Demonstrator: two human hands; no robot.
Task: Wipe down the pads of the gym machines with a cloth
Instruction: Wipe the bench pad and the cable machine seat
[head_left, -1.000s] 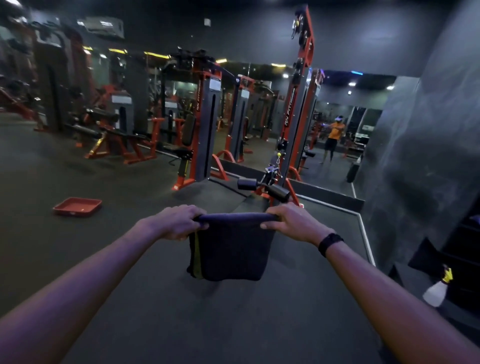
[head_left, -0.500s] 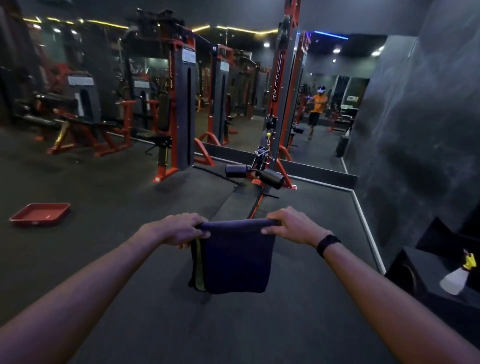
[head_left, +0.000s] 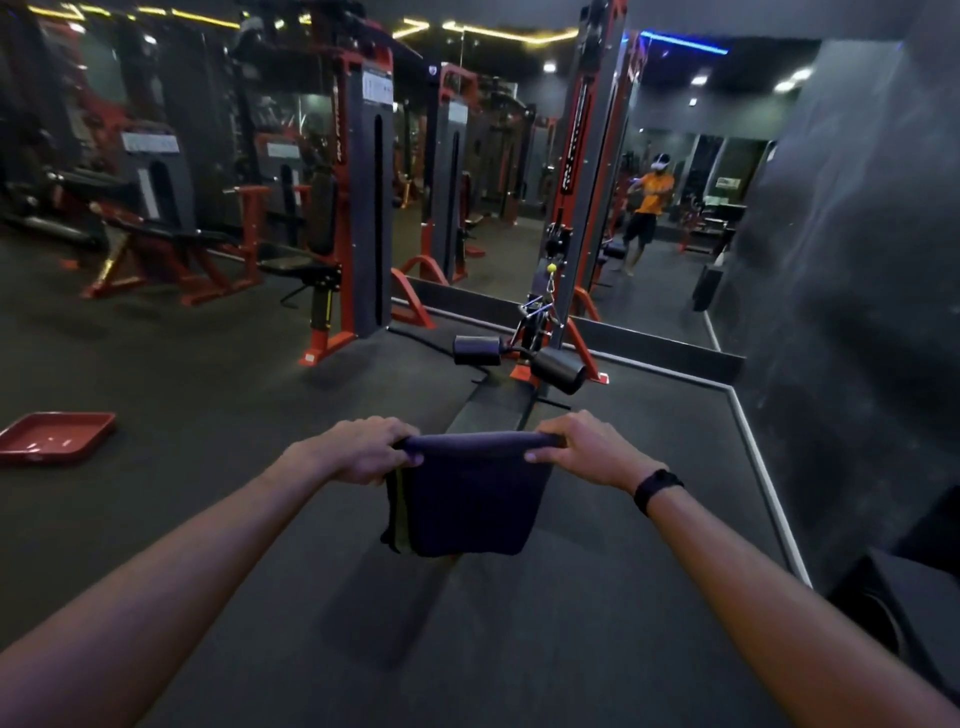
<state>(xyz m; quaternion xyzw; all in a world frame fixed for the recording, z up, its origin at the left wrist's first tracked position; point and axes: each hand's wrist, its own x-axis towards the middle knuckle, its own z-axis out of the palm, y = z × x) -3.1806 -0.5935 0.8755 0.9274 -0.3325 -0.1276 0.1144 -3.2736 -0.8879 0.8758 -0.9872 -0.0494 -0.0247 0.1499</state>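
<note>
A folded dark blue cloth (head_left: 470, 499) with a yellow-green edge hangs in front of me at centre. My left hand (head_left: 358, 449) grips its upper left corner and my right hand (head_left: 582, 449) grips its upper right corner, a black band on that wrist. Just beyond the cloth a long dark bench pad (head_left: 491, 408) runs away from me to the low cable machine (head_left: 571, 218). Two black roller pads (head_left: 556, 369) sit at the foot of that machine.
A red tray (head_left: 54, 436) lies on the floor at left. A red-and-grey seated machine (head_left: 363, 208) and more benches stand at back left. A mirror wall (head_left: 670, 208) behind the cable machine reflects a person. A dark wall closes the right side.
The view has tilted down and moved closer to the cable machine and its roller pads. Both hands keep their grip on the cloth's top corners.
</note>
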